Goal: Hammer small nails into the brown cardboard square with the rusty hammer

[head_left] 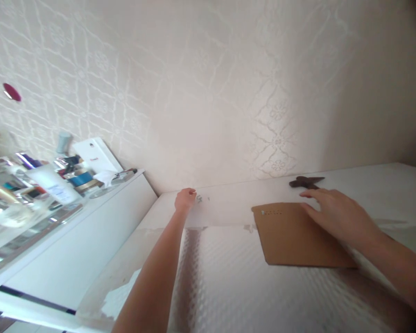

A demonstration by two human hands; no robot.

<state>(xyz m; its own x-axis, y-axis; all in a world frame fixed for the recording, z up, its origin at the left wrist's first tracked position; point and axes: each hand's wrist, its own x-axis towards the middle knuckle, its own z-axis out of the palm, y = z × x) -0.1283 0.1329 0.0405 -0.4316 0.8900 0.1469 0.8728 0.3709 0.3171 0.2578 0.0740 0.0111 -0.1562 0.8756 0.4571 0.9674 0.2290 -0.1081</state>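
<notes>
My left hand (185, 199) is at the far side of the white surface, fingers curled together; anything inside them is too small to make out. Just right of it lie a few tiny dark pieces (198, 199), which may be nails. A brown cardboard sheet (298, 236) lies to the right, with rows of small dots or nail heads (272, 212) near its far left corner. Over the sheet's right side hovers my right hand (339, 215), thumb and fingers apart, holding nothing. Close beyond its fingertips rests a dark hammer (305, 181), its handle partly hidden by the hand.
Bubble wrap (225, 282) covers the near part of the surface. A patterned wall (211, 92) rises behind. At left stands a white cabinet (72, 259) crowded with bottles, a white tube (55, 185) and a white box (96, 155).
</notes>
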